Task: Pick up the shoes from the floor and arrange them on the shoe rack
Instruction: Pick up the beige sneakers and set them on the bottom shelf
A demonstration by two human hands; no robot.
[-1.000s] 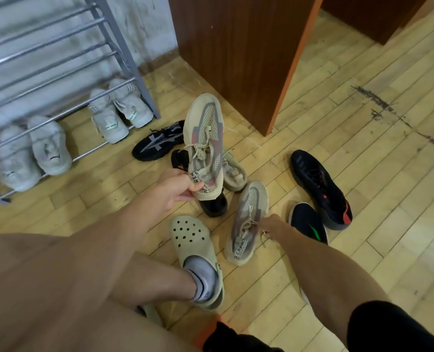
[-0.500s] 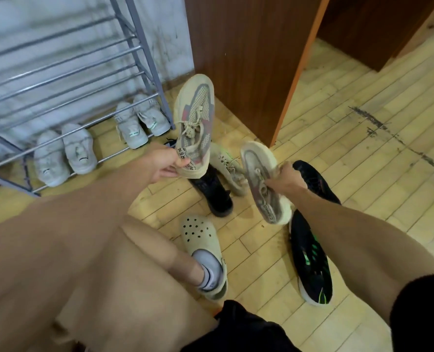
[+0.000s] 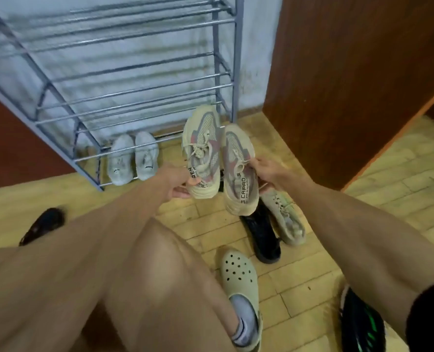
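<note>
We hold a pair of beige knit sneakers with pink-grey side panels, one in each hand, raised side by side in front of the grey metal-bar shoe rack point(image 3: 134, 80). Our left hand point(image 3: 175, 180) is closed around the heel of the left beige sneaker point(image 3: 202, 151), whose toe points up toward the rack's lower bars. Our right hand point(image 3: 270, 172) grips the right beige sneaker point(image 3: 238, 171) at its collar, and that shoe hangs slightly lower, touching its partner along the side. On the rack's bottom tier a pair of pale grey-white trainers point(image 3: 133, 158) sits side by side at the left. On the yellowish wooden plank floor point(image 3: 299, 280), just below the held pair, a glossy black shoe point(image 3: 264, 235) lies next to another beige knit sneaker point(image 3: 287, 219). A black shoe with green markings point(image 3: 361, 323) lies at the lower right, and a dark brown shoe point(image 3: 43, 224) lies at the left, well apart from the others. Our foot wears a grey sock in a pale green perforated clog point(image 3: 241, 280). A brown wooden cabinet point(image 3: 350, 72) stands to the right of the rack.
</note>
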